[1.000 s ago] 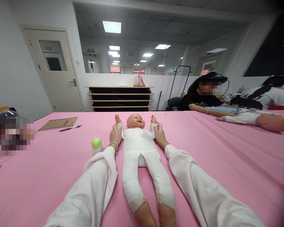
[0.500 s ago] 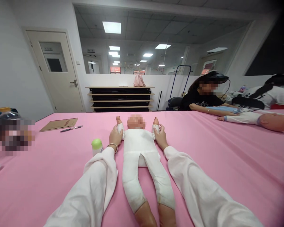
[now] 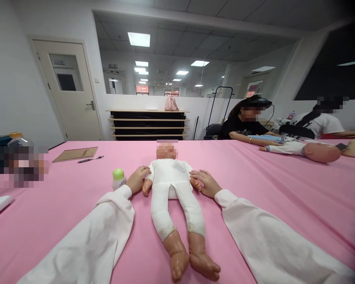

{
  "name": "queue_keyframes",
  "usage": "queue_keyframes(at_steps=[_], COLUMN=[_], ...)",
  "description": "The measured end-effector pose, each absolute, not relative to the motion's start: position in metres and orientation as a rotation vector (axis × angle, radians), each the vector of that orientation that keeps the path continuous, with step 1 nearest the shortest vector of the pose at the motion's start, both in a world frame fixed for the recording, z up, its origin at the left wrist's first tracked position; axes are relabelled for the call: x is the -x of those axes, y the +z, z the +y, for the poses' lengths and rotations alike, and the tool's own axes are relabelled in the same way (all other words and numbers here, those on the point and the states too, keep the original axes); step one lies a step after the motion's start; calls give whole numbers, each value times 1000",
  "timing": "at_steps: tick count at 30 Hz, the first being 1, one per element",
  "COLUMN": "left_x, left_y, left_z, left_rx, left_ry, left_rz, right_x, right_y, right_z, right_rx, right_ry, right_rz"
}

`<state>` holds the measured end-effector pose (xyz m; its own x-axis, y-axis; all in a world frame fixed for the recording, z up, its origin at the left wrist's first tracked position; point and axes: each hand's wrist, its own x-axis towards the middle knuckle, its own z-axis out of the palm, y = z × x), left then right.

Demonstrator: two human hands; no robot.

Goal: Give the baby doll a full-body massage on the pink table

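Head-worn view, forward and down

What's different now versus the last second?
The doll's arms came down from beside its head to its sides; left hand and right hand moved back with them, fingers still touching the arms. Doll still on its back; green-capped bottle, pen and brown notebook unmoved.

We see a white cloth doll [image 3: 171,175] with glossy brown feet [image 3: 179,265] on plain pink fabric [image 3: 77,197], our off-white sleeves [image 3: 73,240] flanking the doll; left of it, a round lime-green-capped white bottle [image 3: 118,178] and tan notebook [image 3: 72,154]; beyond it, a pink backpack [image 3: 172,103].
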<state>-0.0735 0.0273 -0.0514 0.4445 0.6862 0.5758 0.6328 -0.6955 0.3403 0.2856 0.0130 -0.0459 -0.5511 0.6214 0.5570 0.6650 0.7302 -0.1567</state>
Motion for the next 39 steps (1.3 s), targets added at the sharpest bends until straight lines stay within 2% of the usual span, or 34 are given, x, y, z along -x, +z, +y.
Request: queue_keyframes(at_steps=[9,20,26,34,39], left_x=[58,56,42,27,30], left_y=[-54,-59,-45,-49,-55], left_z=[40,49,60,99,120], left_rx=[-2139,-1994,-1701,-1523,-1543], left_ry=[1276,1094,1270,1408,1254], left_rz=[1271,995,937,1275,1731], right_x=[-248,-222,-229,-240,-244], right_y=[-37,-39,-52,-72,-71], right_z=[26,89,134,157,157], right_rx=[1100,999,1075,1203,1349], right_ry=[178,403,525,516,530], right_rz=[-1767,-1342,-1081,-1091,-1195])
